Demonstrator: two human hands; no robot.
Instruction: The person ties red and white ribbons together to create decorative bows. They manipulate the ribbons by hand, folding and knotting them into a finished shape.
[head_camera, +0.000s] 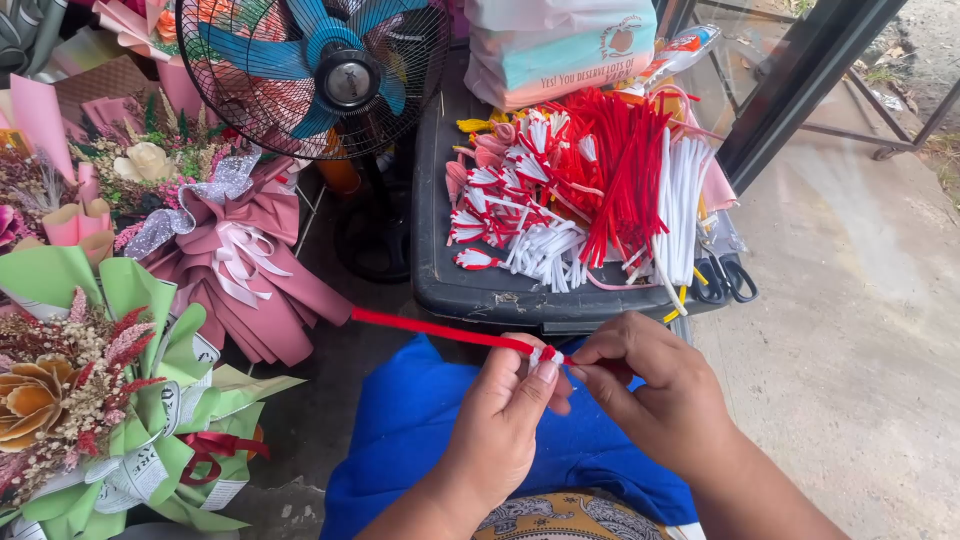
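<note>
Left hand: the left hand (500, 420) is pinching a red pipe cleaner (430, 329) at its white-wrapped spot, thumb and fingers closed narrowly.
Right hand: the right hand (655, 390) is gripping the same stem just beside the left hand, fingertips almost touching.
Pipe cleaner: it is stretching left over the blue cloth (420, 420), just off the near edge of the black bin lid (440, 230).
Lid: red and white pipe cleaners (590, 190) are lying piled, black scissors (725, 280) at its right near corner.
Left side: wrapped bouquets (120, 330) are standing beside a fan (320, 70).
</note>
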